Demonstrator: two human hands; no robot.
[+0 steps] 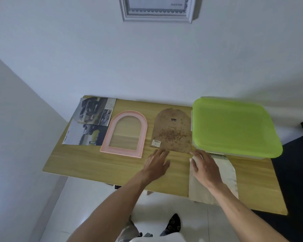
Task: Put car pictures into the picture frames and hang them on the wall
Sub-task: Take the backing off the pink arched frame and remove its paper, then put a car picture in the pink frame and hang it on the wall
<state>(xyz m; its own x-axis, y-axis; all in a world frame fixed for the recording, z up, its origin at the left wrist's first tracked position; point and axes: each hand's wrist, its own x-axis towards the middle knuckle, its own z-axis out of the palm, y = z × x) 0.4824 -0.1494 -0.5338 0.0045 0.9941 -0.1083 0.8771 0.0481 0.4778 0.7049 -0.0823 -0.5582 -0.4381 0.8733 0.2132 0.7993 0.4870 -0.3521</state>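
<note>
- Lying flat at the far left corner of the wooden surface (87, 159) are the car pictures (91, 121), two printed sheets, one partly over the other.
- Just to the right of them lies a pink picture frame (141, 135) with a round top. It is empty, and the wood shows through its middle. Its left edge touches the car pictures.
- Next to the frame, a little apart, lies a brown backing board (171, 131) of the same arched shape. It has rusty spots and a small white label near its bottom left corner.
- A big box with a green lid (234, 126) stands at the right side, just beside the board.
- A pale cloth (229, 173) lies in front of the box and hangs over the near edge.
- A white frame (157, 9) hangs on the wall above.
- The left hand (157, 163) lies palm down on the wood, fingers straight and loose, with the tips right at the bottom edge of the board. It holds nothing.
- The right hand (205, 166) rests palm down on the cloth, fingers spread and relaxed, near the board's bottom right corner. It grips nothing.
- Both arms reach forward, bare.
</note>
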